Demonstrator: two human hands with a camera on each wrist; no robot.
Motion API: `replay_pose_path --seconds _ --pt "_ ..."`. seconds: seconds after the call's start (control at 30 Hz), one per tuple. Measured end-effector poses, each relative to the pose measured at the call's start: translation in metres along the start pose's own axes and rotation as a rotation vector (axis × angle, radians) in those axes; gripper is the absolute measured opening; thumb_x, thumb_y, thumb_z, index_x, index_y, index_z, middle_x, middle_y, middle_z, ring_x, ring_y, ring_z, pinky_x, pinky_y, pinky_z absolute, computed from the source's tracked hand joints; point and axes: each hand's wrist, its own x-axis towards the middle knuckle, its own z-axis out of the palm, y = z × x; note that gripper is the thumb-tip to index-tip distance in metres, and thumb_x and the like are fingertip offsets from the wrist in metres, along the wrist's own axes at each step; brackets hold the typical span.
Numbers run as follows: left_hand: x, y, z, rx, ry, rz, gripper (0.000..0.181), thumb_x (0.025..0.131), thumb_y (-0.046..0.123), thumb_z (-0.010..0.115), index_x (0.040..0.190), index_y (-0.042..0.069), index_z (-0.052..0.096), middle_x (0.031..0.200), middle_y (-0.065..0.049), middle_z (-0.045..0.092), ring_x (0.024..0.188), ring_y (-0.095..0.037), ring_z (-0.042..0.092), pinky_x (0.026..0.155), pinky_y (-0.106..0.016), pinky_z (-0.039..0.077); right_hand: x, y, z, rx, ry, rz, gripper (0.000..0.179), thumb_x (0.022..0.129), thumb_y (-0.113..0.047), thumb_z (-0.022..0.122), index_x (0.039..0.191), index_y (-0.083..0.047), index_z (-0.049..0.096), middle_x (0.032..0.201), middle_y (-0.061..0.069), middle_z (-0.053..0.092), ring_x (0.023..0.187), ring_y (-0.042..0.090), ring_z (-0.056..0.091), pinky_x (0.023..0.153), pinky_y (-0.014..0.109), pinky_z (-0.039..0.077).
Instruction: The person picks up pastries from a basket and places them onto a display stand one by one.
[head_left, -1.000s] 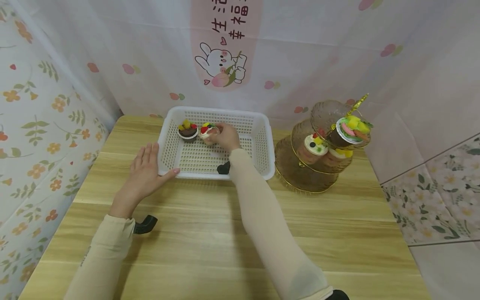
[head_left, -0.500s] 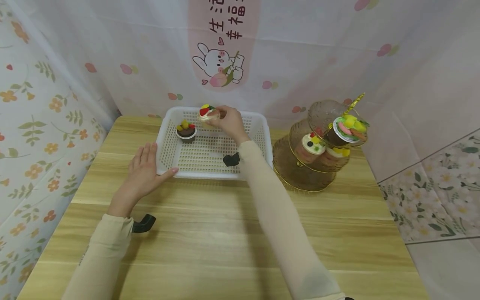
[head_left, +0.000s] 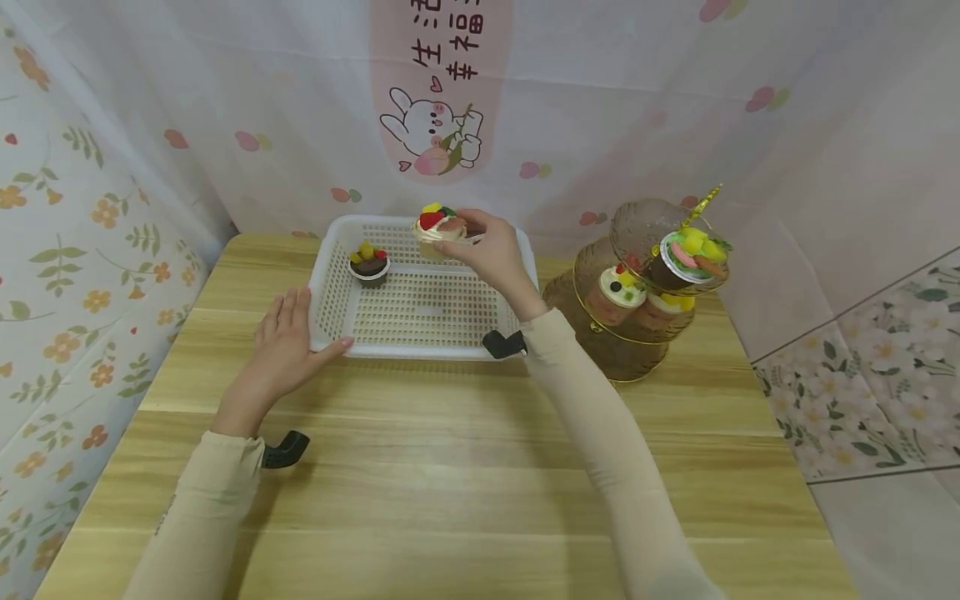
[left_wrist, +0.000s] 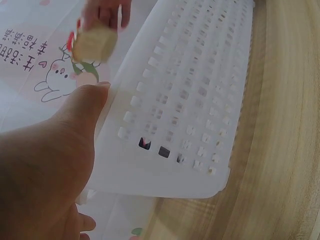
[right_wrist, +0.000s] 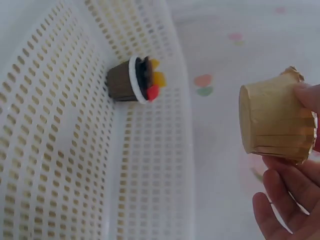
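Left hand (head_left: 285, 342): against the white basket (head_left: 427, 350) at its left end, fingers straight, thumb spread apart onto the near-left corner.
Dark cupcake (head_left: 370, 267): inside the basket, towards its left wall, well apart from either hand.
Cream cupcake (head_left: 437, 232): at the right hand's fingertips, raised by the basket's back rim; I can't tell whether over it or beyond it.
Right hand (head_left: 493, 254): thumb and fingers pinched on the cream cupcake's side.
Tiered stand (head_left: 632, 223): right of the basket, bearing a green-topped cupcake (head_left: 688, 257) above two others.
Hard to see: the cream cupcake blurs from the left wrist; from the right wrist its gold cup mostly hides the topping, and the hand is cut off. The right sleeve (head_left: 600, 417) covers some of the stand's base.
Table (head_left: 405, 475): pale wood grain under the basket.
Room: flowered curtain (head_left: 90, 250) left of the basket, rabbit-print cloth (head_left: 300, 100) behind, blossom-patterned panel (head_left: 892, 392) far right.
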Motion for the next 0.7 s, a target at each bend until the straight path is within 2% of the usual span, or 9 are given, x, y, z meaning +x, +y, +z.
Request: replay_pose_path --seconds 0.33,0.47,0.53,0.6,0.7 --pt "0.000 0.001 -0.001 0.005 0.014 -0.002 0.111 0.092 0.066 0.052 0.157 -0.003 -0.005 0.164 -0.031 -0.005 0.149 -0.055 -0.001 0.114 -0.075 0.006 -0.055 -0.008 -0.045 0.053 0.093 0.010 0.062 0.078 -0.034 0.084 0.133 -0.013 0.063 0.120 0.006 0.069 0.107 0.019 0.060 0.095 0.044 0.050" --pt "0.000 -0.001 0.000 -0.003 0.012 -0.003 0.111 0.091 0.067 0.052 0.157 -0.001 -0.007 0.164 -0.030 -0.006 0.150 -0.054 -0.003 0.114 -0.075 0.006 -0.078 -0.002 -0.058 0.037 0.147 0.029 0.062 0.078 -0.036 0.084 0.133 -0.018 0.063 0.121 0.004 0.068 0.104 0.015 0.059 0.092 0.041 0.051" --pt "0.000 -0.001 0.001 -0.006 0.007 -0.005 0.112 0.091 0.068 0.052 0.157 0.000 -0.008 0.164 -0.030 -0.007 0.150 -0.054 -0.003 0.114 -0.075 0.006 -0.092 0.003 -0.064 0.032 0.165 0.039 0.062 0.078 -0.034 0.084 0.134 -0.020 0.062 0.119 0.004 0.068 0.095 0.015 0.060 0.085 0.034 0.053" --pt "0.000 -0.001 0.001 -0.011 0.002 -0.006 0.112 0.091 0.068 0.051 0.157 0.001 -0.009 0.164 -0.029 -0.008 0.150 -0.054 -0.004 0.114 -0.075 0.005 -0.105 0.008 -0.070 0.016 0.186 0.050 0.061 0.079 -0.031 0.084 0.135 -0.019 0.061 0.116 0.006 0.068 0.088 0.014 0.063 0.078 0.027 0.053" --pt "0.000 0.000 0.001 -0.010 0.003 -0.006 0.112 0.091 0.068 0.051 0.157 0.001 -0.009 0.164 -0.029 -0.008 0.150 -0.054 -0.004 0.114 -0.075 0.005 -0.125 0.014 -0.077 -0.004 0.226 0.072 0.061 0.079 -0.026 0.084 0.135 -0.016 0.062 0.113 0.009 0.068 0.081 0.012 0.065 0.072 0.023 0.054"
